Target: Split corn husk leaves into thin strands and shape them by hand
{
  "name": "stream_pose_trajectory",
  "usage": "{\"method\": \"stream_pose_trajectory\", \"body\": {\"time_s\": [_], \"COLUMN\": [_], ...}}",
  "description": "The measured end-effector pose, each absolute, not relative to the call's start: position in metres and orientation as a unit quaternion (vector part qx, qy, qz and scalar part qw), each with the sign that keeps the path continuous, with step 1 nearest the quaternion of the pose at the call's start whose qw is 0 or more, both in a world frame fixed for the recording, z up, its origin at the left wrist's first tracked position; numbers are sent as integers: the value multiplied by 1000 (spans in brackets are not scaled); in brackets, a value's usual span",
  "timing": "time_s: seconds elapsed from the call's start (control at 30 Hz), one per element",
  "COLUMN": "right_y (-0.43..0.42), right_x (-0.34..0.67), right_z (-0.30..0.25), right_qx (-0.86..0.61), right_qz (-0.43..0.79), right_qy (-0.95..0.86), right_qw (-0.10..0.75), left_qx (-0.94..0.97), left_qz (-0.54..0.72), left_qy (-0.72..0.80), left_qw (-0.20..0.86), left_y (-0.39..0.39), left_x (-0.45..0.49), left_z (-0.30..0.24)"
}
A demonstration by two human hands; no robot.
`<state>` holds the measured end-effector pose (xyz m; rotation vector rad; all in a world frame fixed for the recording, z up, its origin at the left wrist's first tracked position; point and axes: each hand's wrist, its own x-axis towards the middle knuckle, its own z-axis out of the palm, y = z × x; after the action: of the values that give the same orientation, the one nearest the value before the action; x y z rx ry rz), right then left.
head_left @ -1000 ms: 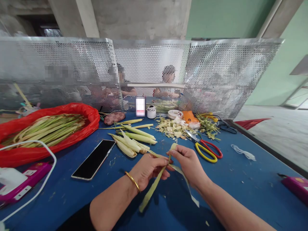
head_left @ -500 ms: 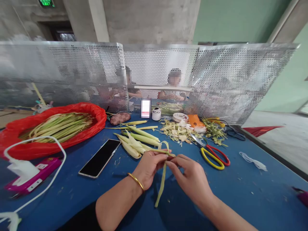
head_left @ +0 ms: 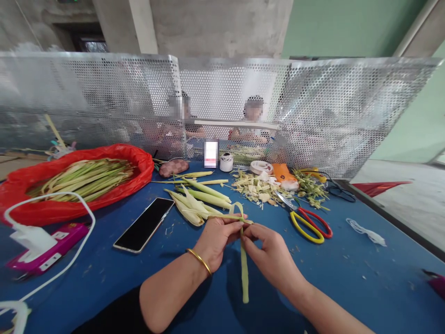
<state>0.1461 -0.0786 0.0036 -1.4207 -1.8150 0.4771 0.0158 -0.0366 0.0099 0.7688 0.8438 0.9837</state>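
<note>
A pale green leaf strip [head_left: 244,273] hangs down between my hands, and its upper part loops over above my fingers. My left hand [head_left: 217,239], with a gold bangle at the wrist, pinches the strip where it crosses a longer stalk pointing left. My right hand [head_left: 266,243] has thumb and forefinger closed on the strip just beside the left fingertips. The exact crossing is partly hidden by the fingers. Beyond my left hand lie several green leaf sheaths [head_left: 205,197]. Scissors [head_left: 308,225] with red and yellow handles rest to the right of my hands.
A red plastic bag [head_left: 146,162] of long leaves stands left, near a black phone [head_left: 144,226] and a purple power strip [head_left: 66,248]. Leaf scraps [head_left: 255,188], tape [head_left: 261,167] and white string [head_left: 365,232] lie right. Behind is a perforated metal screen [head_left: 229,88], with people beyond.
The hanging end of the strip has swung to the right and now hangs nearly straight down. Both hands keep their pinch, and the right hand has shifted slightly. The view has tilted a little.
</note>
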Motion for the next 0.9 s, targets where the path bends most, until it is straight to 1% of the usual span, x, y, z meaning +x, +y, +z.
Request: {"method": "stream_pose_trajectory", "body": {"time_s": [0.1,0.23,0.3,0.43,0.53,0.67,0.77,0.9], "right_y": [-80,-76,-71,-68,-71,-73,-73,-72], "right_x": [155,169,172,167,162,161,158,154], "right_z": [11,22,24,20,18,18,15,8], "right_qx": [-550,-537,-514,-492,-515,-533,-528,-515], "right_qz": [136,20,44,223,282,269,234,186], "right_qy": [-734,-731,-746,-737,-703,-694,-703,-731], "right_qw": [374,421,421,406,402,402,415,407], "left_qx": [372,452,482,512,522,512,507,510], "left_qz": [427,349,307,271,250,240,238,228], "left_qy": [388,397,408,453,479,499,482,480], "left_qw": [727,719,712,677,659,656,674,677], "left_y": [-38,-43,-47,-55,-59,-61,-62,-62], "left_x": [14,13,14,21,26,29,29,29], "left_z": [15,23,24,21,19,19,18,13]}}
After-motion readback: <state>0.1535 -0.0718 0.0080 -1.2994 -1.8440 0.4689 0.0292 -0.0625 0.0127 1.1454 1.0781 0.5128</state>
